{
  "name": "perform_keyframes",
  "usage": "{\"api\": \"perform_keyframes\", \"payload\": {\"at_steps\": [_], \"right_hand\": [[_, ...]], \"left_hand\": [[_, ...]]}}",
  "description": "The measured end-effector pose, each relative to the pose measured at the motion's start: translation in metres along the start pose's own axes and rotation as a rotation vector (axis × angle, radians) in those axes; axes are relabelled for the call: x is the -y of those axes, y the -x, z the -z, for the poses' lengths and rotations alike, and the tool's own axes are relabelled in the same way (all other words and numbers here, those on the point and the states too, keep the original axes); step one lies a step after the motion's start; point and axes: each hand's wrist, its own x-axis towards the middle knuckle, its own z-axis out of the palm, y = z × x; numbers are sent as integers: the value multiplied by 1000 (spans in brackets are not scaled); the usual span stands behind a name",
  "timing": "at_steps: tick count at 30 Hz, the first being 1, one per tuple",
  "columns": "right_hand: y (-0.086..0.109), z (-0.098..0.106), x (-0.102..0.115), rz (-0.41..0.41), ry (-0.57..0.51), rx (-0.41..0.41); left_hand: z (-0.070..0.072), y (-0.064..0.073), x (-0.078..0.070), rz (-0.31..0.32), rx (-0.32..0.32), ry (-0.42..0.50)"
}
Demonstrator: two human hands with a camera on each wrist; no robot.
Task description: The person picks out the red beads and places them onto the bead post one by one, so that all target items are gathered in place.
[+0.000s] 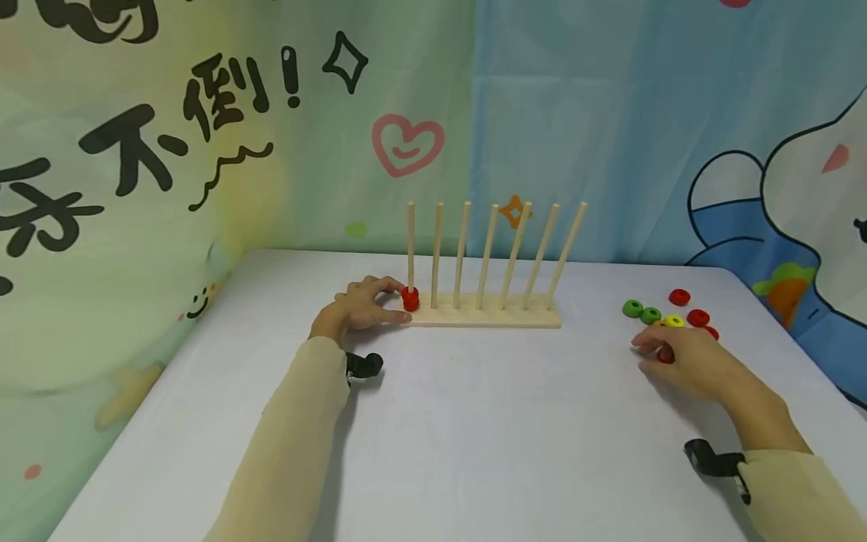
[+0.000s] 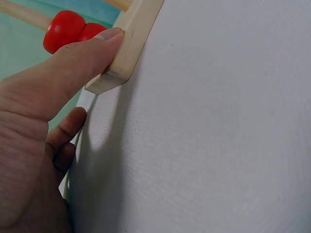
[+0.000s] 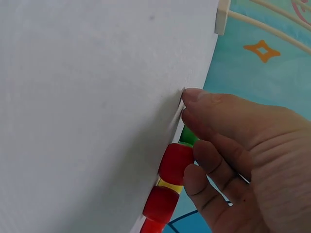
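Observation:
The wooden peg stand point(image 1: 484, 320) has a row of several upright pegs. Two red beads point(image 1: 410, 299) are stacked on its leftmost peg. My left hand point(image 1: 366, 302) grips that end of the base, thumb at the front edge and fingers toward the back. In the left wrist view the thumb point(image 2: 92, 56) lies against the wood beside the red beads. Over the loose beads at the right is my right hand point(image 1: 691, 361), fingers loosely bent and thumb low. A dark red bead point(image 1: 667, 354) shows beneath its fingers; in the right wrist view a red bead point(image 3: 176, 164) sits by the fingertips.
Green beads point(image 1: 633, 308), a yellow bead point(image 1: 673, 321) and more red beads point(image 1: 698, 318) lie clustered beyond the right hand. A white table point(image 1: 515, 421) carries everything, and a printed curtain point(image 1: 576, 135) hangs behind its far edge.

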Motion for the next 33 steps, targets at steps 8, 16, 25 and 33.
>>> {"api": "perform_keyframes", "payload": {"at_steps": [8, 16, 25, 33], "right_hand": [[-7, 12, 5, 18, 76, -26], [0, 7, 0, -117, 77, -1], [2, 3, 1, -91, 64, -16], [0, 3, 5, 1, 24, -157]], "left_hand": [[2, 2, 4, 16, -18, 12], [4, 3, 2, -9, -7, 23], [3, 0, 5, -6, -5, 11], [2, 0, 0, -20, 1, 5]]}}
